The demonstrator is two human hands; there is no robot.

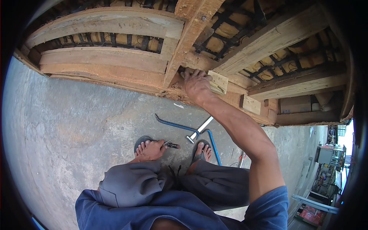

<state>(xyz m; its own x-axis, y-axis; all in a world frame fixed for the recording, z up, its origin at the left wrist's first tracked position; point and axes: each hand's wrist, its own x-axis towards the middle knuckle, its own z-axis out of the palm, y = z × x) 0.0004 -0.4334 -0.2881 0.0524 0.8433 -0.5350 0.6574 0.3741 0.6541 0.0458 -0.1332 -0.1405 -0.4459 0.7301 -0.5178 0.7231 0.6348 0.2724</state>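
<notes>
Overhead in the view stands a wooden furniture frame (126, 73) with its inside exposed. My right hand (197, 82) reaches up to its lower rail, fingers bent over the wood beside a dark gap. A short pale wood block (218, 82) sits just right of that hand. Down by my left foot, my left hand (153, 149) is closed, its fingertips mostly hidden. Right at those fingers lies a small hand tool with a dark and red handle (174, 145); whether the fingers grip it is unclear. My left forearm is hidden behind my knee.
On the concrete floor (84, 122) lie a blue pry bar (176, 124), a hammer (201, 128) and another blue bar (214, 147). Black webbing (226, 27) crosses the frame's inside. Shelves with assorted goods (331, 157) stand at the far right.
</notes>
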